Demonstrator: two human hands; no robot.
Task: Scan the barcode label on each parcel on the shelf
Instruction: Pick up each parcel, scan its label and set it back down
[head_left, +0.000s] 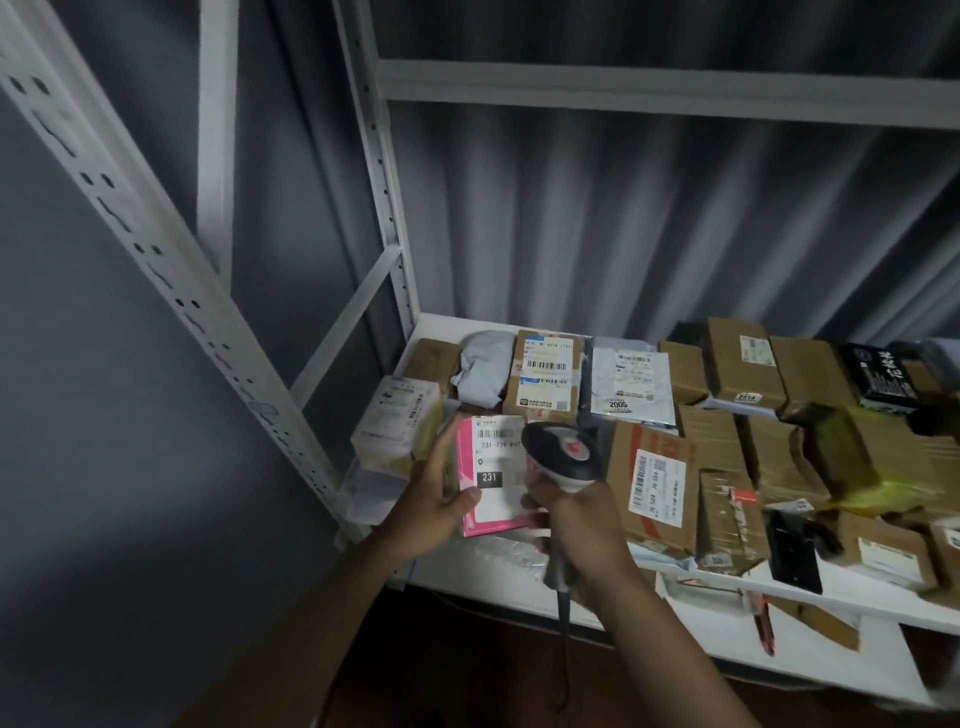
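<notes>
**Scanner held over pink parcel at shelf's left end**

The left hand (434, 499) reaches in from below, its thumb across the lower left of the pink parcel (493, 475) and its fingers curled round the parcel's left edge, gripping it. The right hand (576, 519) is wrapped round the handle of the scanner (563, 457), fingers closed on it, forearm rising from the lower right.

The scanner's head covers the parcel's right edge, and its window faces away, so any beam cannot be seen. The label (496, 462) is blurred; only "231" reads plainly.

The parcel sits at the front left of the shelf (701, 623), label up, long axis running front to back. The scanner's handle runs down toward the person, its head pointing away over the parcel.
</notes>
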